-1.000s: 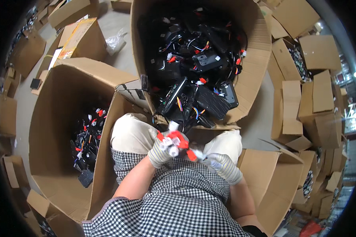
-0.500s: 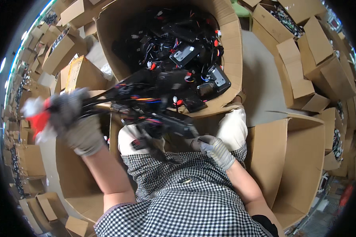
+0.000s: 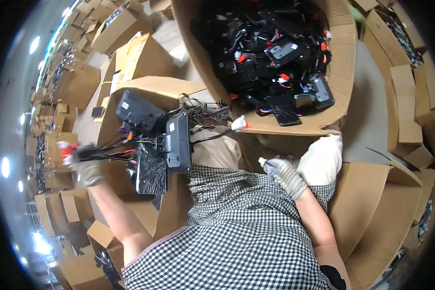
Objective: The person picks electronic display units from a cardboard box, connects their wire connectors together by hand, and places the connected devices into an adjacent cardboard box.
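My left hand (image 3: 84,166) gripped a cable bundle (image 3: 112,151), screens (image 3: 165,145) dangling beside the box (image 3: 295,126); my right hand (image 3: 286,175) pinched a connector (image 3: 266,163).

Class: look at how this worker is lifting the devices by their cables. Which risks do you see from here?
The left hand holds only a bundle of wires, so the hanging black devices might pull loose and drop. Trailing wires near the full box may snag. The right hand grips a small connector apart from the load, giving no support.

Grey floor (image 3: 367,96) amid stacked cardboard boxes (image 3: 411,87)
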A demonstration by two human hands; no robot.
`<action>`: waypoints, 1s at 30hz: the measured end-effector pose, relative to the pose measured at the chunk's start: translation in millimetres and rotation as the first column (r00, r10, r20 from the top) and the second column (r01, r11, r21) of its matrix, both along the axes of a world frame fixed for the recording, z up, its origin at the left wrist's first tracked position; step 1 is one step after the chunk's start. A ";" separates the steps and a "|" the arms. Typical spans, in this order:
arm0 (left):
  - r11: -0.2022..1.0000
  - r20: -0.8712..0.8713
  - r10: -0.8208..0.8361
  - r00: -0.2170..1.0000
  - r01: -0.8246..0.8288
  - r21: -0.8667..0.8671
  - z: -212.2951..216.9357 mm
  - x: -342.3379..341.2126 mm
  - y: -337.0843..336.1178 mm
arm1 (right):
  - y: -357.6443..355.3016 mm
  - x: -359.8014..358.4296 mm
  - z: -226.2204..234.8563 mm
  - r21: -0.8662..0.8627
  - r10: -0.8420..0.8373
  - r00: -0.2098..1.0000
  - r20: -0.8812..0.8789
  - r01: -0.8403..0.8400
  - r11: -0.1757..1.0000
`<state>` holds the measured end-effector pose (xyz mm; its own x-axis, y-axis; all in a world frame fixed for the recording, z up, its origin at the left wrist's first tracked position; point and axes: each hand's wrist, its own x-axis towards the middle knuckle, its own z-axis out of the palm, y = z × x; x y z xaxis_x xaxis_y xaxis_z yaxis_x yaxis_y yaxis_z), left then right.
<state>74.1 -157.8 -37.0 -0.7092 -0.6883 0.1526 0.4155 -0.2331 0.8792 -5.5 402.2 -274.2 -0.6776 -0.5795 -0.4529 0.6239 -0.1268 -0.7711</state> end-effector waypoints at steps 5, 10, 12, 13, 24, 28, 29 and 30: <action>0.968 0.509 0.048 0.860 0.085 -0.236 -78.3 0.1 103.4 | -10.7 1.9 15.7 0.126 0.131 0.990 -0.043 -0.124 0.984; -0.162 0.475 0.070 0.877 0.480 -0.862 -49.7 -34.5 256.4 | -16.8 4.7 6.3 0.150 0.142 0.988 -0.055 -0.132 0.980; -0.301 0.625 0.045 0.779 0.607 -0.735 -75.9 -40.4 275.9 | -18.9 9.2 5.5 0.112 0.131 0.990 -0.058 -0.124 0.986; -0.332 0.645 0.036 0.763 0.618 -0.713 -103.5 -44.3 270.8 | -18.6 11.0 9.1 0.135 0.126 0.986 -0.111 -0.110 0.985; -0.026 0.493 -0.233 0.838 0.501 -0.865 -121.4 -27.0 240.9 | -17.9 12.5 73.3 0.197 -0.065 0.981 -0.184 0.102 0.975; -0.146 0.447 -0.286 0.847 0.423 -0.894 -146.9 -24.5 229.3 | -23.5 13.5 93.6 0.223 -0.023 0.968 -0.252 0.081 0.972; -0.140 0.437 -0.282 0.854 0.414 -0.899 -145.9 -23.2 232.2 | -24.6 14.2 95.3 0.225 -0.016 0.965 -0.262 0.077 0.971; -0.085 0.477 -0.230 0.848 0.471 -0.878 -144.5 -19.8 236.6 | -26.9 15.4 97.5 0.232 -0.006 0.965 -0.263 0.069 0.970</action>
<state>54.3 78.7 -181.6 -0.8888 0.3692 0.2717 0.4556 0.7767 0.4349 9.9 375.3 -176.7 -0.8087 -0.4489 -0.3801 0.3971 0.0599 -0.9158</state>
